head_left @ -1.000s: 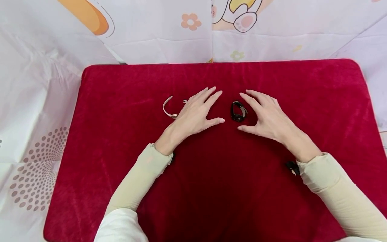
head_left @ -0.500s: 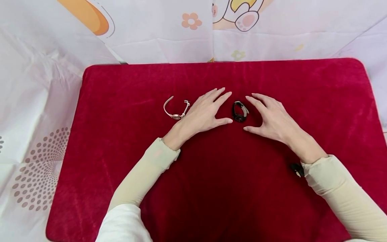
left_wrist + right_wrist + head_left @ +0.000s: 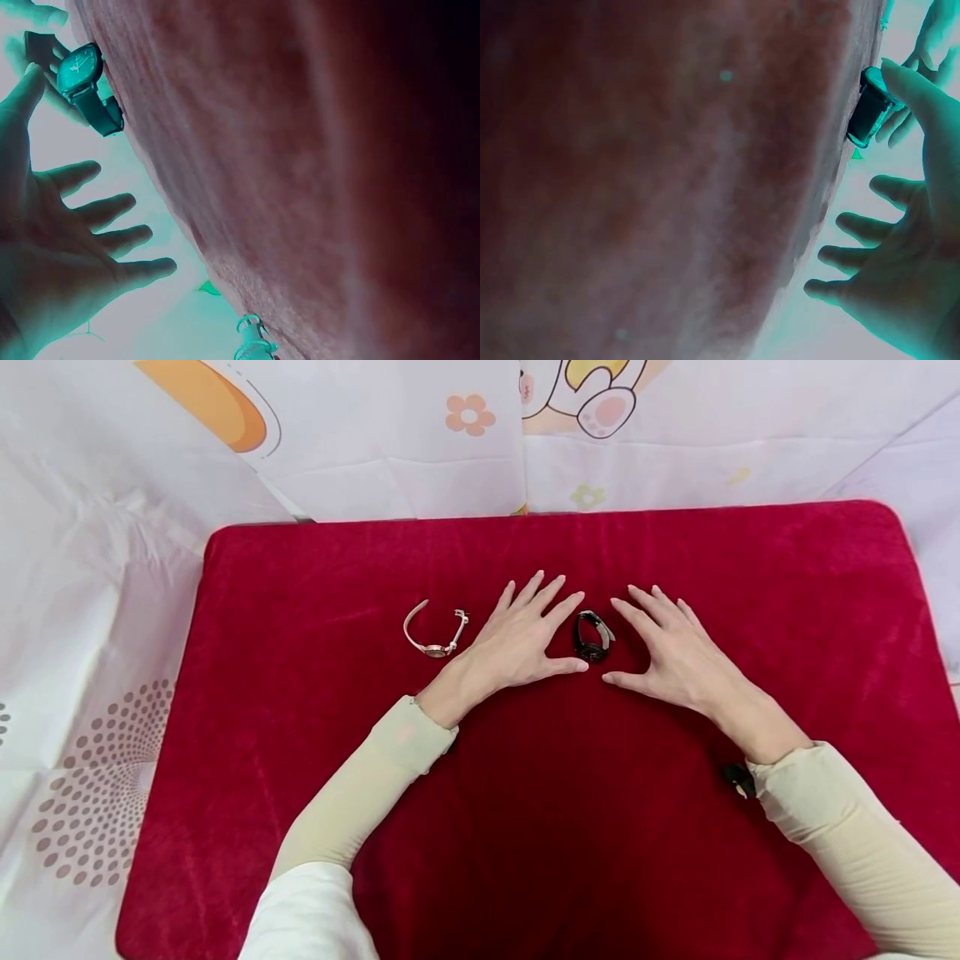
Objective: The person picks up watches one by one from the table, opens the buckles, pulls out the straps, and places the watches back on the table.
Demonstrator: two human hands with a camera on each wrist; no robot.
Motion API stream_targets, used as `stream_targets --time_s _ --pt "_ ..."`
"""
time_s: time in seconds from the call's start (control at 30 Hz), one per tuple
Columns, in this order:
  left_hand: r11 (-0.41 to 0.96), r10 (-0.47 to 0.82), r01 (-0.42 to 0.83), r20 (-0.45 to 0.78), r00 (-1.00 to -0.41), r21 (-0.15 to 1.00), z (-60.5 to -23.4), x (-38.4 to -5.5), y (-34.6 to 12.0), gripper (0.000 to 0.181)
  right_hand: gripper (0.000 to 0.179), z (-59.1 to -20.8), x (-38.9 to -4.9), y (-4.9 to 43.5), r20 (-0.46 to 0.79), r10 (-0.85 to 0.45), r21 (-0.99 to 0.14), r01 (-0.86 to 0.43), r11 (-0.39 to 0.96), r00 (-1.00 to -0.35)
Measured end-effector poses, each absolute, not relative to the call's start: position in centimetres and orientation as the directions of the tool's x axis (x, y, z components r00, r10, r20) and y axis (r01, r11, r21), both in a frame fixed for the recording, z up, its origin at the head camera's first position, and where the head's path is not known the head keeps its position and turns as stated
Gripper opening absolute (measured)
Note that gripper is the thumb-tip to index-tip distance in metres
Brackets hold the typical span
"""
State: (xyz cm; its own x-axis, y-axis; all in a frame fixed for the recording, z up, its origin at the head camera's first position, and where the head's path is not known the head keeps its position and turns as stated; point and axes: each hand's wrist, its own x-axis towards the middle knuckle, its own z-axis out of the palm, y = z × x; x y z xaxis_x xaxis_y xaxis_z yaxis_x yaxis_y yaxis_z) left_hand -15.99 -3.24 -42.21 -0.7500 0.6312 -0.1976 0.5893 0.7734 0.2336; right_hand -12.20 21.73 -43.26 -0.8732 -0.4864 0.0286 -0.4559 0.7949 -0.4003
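Note:
A dark wristwatch (image 3: 592, 652) with its strap looped stands on the red cloth between my two hands. My left hand (image 3: 517, 639), fingers spread and straight, is on its left side, thumb tip close to the watch case. On the other side my right hand (image 3: 671, 647) has its fingers extended and thumb apart, a short gap from the strap. Neither hand holds anything. In the left wrist view the dark watch (image 3: 79, 67) shows its square-looking dial. A slim pink-white wristwatch (image 3: 435, 651) lies left of my left hand, its strap unfastened and curved upward.
A red velvet cloth (image 3: 315, 610) covers the table, with rounded corners at the back. White printed curtains (image 3: 360, 435) hang behind and at the left side. The pale watch's buckle end (image 3: 251, 326) shows low in the left wrist view.
My left hand has shifted right toward the dark watch and its fingers have spread, uncovering the pale watch. My right hand moved slightly right, then its fingers spread. Both watches stay put.

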Motion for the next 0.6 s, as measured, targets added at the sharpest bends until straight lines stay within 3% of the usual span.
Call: stream_targets --time_s 0.33,0.6 --pt "0.76 0.648 0.603 -0.221 -0.729 0.242 -42.4 -16.4 -2.3 0.089 0.084 -43.4 -12.4 21.3 -0.023 -0.473 -0.403 -0.425 0.811 -0.881" --pt "0.771 0.635 0.599 -0.204 -0.745 0.216 -42.5 -16.5 -2.1 0.08 0.072 -43.5 -12.5 21.0 -0.073 -0.481 -0.398 -0.417 0.817 -0.874"
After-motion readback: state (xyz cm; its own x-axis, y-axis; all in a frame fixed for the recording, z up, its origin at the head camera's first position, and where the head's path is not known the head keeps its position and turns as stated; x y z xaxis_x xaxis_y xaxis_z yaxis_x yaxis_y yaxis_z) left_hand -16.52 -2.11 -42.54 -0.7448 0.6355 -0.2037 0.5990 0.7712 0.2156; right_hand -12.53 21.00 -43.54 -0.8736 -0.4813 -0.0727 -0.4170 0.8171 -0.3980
